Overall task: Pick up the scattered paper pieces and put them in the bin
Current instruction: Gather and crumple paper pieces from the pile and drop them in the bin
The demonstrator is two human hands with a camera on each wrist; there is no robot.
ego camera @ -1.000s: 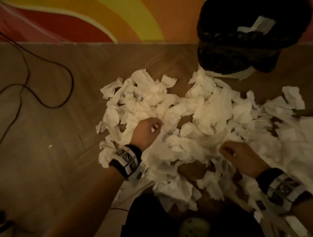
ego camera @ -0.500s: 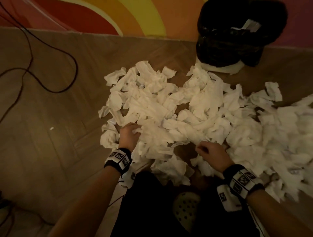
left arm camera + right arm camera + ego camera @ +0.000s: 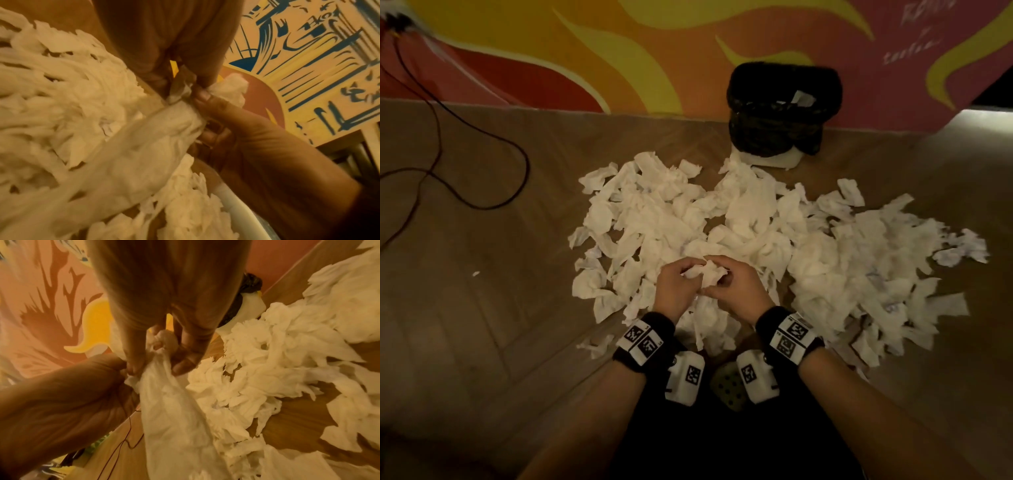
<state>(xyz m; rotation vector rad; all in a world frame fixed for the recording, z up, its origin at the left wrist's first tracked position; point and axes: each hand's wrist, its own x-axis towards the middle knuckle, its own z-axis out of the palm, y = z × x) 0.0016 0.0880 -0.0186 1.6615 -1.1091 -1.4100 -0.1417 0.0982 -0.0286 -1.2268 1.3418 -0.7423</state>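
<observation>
A wide heap of torn white paper pieces [image 3: 753,222] covers the wooden floor in front of me. My left hand [image 3: 677,281] and right hand [image 3: 736,284] meet above its near edge and together grip one bunch of paper [image 3: 705,274]. In the left wrist view the bunch of paper [image 3: 160,129] hangs down from both sets of curled fingers. The right wrist view shows the same bunch of paper [image 3: 168,386] trailing below my fingers. The bin [image 3: 784,109], lined with a black bag, stands at the wall beyond the heap with a paper scrap inside.
A dark cable [image 3: 482,164] loops over the floor at the far left. A painted wall [image 3: 585,51] closes off the back. A small paper scrap [image 3: 476,273] lies alone on the left. My shoe [image 3: 729,387] shows between my wrists.
Both hands have left the pile's sides, come together at the middle and lifted a bunch of paper. The head view has risen and pulled back, showing more wall.
</observation>
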